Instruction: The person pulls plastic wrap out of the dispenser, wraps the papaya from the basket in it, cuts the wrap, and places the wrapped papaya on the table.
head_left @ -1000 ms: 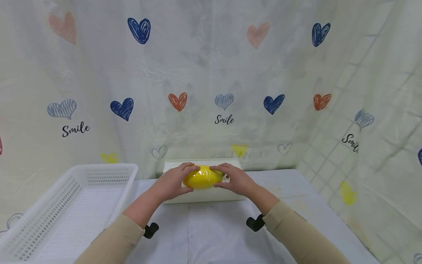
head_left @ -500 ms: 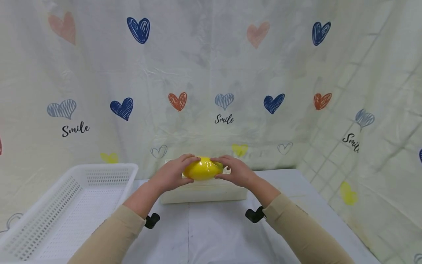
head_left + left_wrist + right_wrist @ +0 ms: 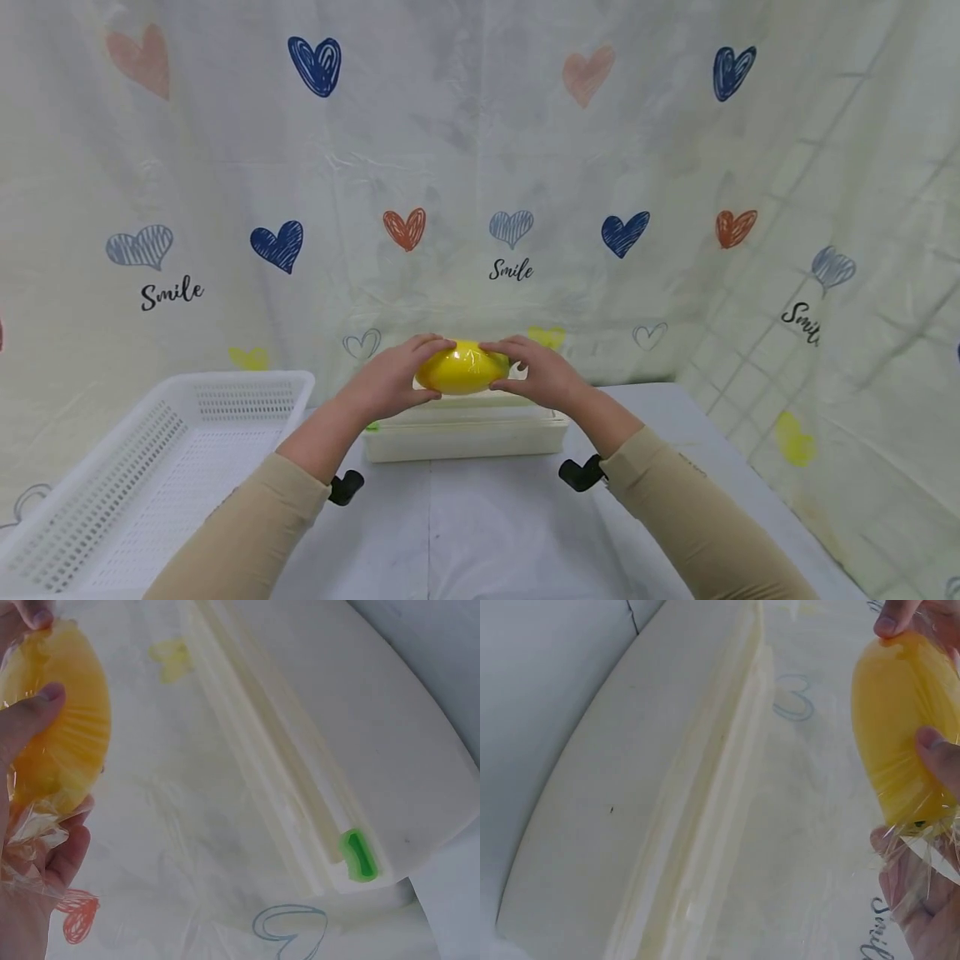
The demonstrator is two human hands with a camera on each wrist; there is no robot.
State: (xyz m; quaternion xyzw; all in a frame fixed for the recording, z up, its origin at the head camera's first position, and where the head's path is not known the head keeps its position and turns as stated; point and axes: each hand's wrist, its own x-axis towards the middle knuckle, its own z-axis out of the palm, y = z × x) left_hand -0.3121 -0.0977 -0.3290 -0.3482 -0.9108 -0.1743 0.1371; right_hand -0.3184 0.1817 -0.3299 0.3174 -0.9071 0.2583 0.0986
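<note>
Both hands hold up a yellow oval fruit (image 3: 462, 368) wrapped in clear plastic film (image 3: 37, 829). My left hand (image 3: 386, 383) grips its left end, thumb below and fingers over the top. At the other end, my right hand (image 3: 546, 380) grips it the same way. Gathered, crinkled film shows by the fingers in both wrist views. Behind and below the fruit in the head view is a long white cling film dispenser (image 3: 465, 440), its upper part partly hidden by the hands. A green slider (image 3: 361, 855) sits at one end of the dispenser in the left wrist view.
A white perforated plastic basket (image 3: 288, 398) stands on the left of the white-covered table (image 3: 495, 525). A pale curtain (image 3: 450, 125) printed with hearts hangs behind the table and along its right side.
Both hands have raised the wrapped fruit steadily upward in the head view. More of the dispenser's top, and a bit of green at its left end, now show beneath it.
</note>
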